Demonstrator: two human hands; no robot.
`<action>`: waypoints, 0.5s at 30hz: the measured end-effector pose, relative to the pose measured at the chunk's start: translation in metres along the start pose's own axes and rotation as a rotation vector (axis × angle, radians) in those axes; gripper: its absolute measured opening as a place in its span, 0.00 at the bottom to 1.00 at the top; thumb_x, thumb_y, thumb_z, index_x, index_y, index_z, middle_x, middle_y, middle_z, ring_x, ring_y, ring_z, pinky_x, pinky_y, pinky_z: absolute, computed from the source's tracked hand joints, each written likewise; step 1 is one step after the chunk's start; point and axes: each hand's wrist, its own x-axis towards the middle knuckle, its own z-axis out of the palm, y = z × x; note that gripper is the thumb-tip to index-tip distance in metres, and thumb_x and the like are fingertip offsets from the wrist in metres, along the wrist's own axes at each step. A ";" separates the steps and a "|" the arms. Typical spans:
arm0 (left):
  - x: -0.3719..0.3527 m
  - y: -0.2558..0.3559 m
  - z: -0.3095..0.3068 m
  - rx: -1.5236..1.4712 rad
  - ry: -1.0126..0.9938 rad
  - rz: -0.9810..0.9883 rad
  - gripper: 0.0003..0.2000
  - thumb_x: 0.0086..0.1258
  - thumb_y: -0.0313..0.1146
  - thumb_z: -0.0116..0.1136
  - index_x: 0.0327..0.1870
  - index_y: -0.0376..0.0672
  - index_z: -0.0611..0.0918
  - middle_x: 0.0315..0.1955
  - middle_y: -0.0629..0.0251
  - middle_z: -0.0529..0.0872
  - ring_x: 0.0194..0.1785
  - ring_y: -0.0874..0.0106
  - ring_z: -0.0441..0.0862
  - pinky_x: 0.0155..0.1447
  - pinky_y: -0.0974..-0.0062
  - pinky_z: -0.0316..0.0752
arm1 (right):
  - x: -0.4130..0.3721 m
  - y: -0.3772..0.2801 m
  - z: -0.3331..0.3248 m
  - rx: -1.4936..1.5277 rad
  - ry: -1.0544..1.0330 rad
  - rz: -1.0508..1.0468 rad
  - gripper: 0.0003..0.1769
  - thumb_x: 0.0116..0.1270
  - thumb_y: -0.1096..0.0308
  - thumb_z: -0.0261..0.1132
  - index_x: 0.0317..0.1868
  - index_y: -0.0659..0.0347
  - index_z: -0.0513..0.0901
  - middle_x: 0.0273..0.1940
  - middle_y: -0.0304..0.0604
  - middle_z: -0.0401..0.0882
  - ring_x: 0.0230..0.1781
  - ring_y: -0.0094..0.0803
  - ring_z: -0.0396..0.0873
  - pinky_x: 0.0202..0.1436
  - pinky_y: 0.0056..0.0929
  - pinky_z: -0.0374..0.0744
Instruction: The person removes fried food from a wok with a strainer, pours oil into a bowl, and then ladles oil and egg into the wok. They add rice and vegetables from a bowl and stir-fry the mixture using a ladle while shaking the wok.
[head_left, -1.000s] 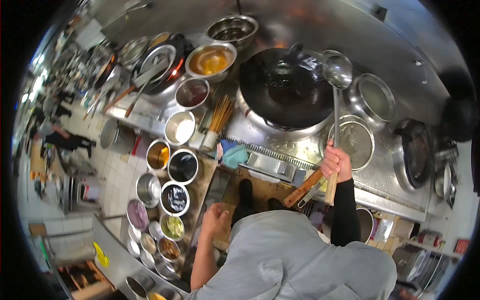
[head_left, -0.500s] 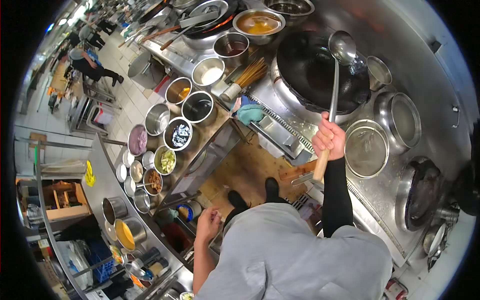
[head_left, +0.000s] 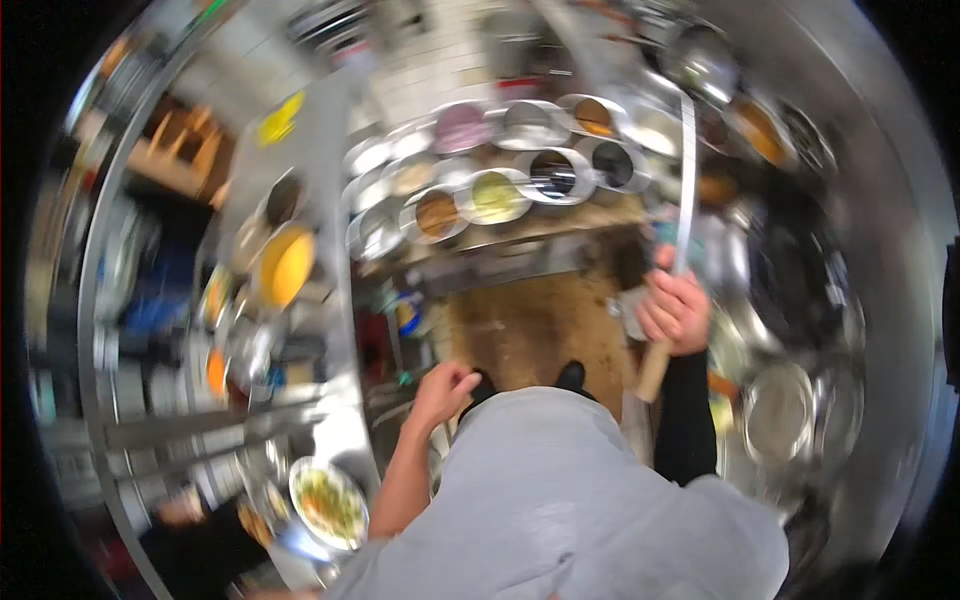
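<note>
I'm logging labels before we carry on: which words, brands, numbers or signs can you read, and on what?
No text can be read in this view.
Ladle in the right hand: no lettering visible.
Yellow item at upper left: too blurred to tell if anything is printed.
Green patch at the top: too small and blurred.

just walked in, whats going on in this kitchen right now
Someone in a grey top has a long ladle in the right hand, gripped by its wooden handle with the bowl end pointing away from the body. The left hand is loosely curled, with nothing visible in it. Metal pots of ingredients stand ahead, and a dark wok sits off to the right, untouched. The surroundings are blurred.
</note>
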 end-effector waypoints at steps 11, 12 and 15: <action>-0.045 -0.088 -0.052 -0.373 0.111 -0.155 0.13 0.68 0.39 0.62 0.42 0.36 0.81 0.38 0.57 0.86 0.42 0.65 0.83 0.49 0.68 0.78 | 0.055 0.178 0.150 -0.196 -0.158 0.681 0.16 0.72 0.75 0.52 0.59 0.60 0.67 0.14 0.27 0.56 0.05 0.19 0.59 0.10 0.24 0.64; -0.049 -0.094 -0.054 -0.402 0.122 -0.169 0.13 0.68 0.38 0.62 0.42 0.36 0.81 0.38 0.58 0.86 0.42 0.66 0.83 0.49 0.68 0.78 | 0.061 0.190 0.166 -0.265 -0.145 0.725 0.18 0.71 0.75 0.54 0.61 0.60 0.68 0.15 0.27 0.56 0.06 0.18 0.59 0.11 0.23 0.63; -0.062 -0.116 -0.052 -0.537 0.187 -0.219 0.13 0.68 0.38 0.62 0.43 0.37 0.81 0.38 0.60 0.86 0.43 0.68 0.83 0.50 0.70 0.78 | 0.085 0.222 0.203 -0.755 -0.205 0.699 0.26 0.70 0.75 0.57 0.68 0.61 0.66 0.16 0.29 0.61 0.08 0.20 0.63 0.13 0.22 0.64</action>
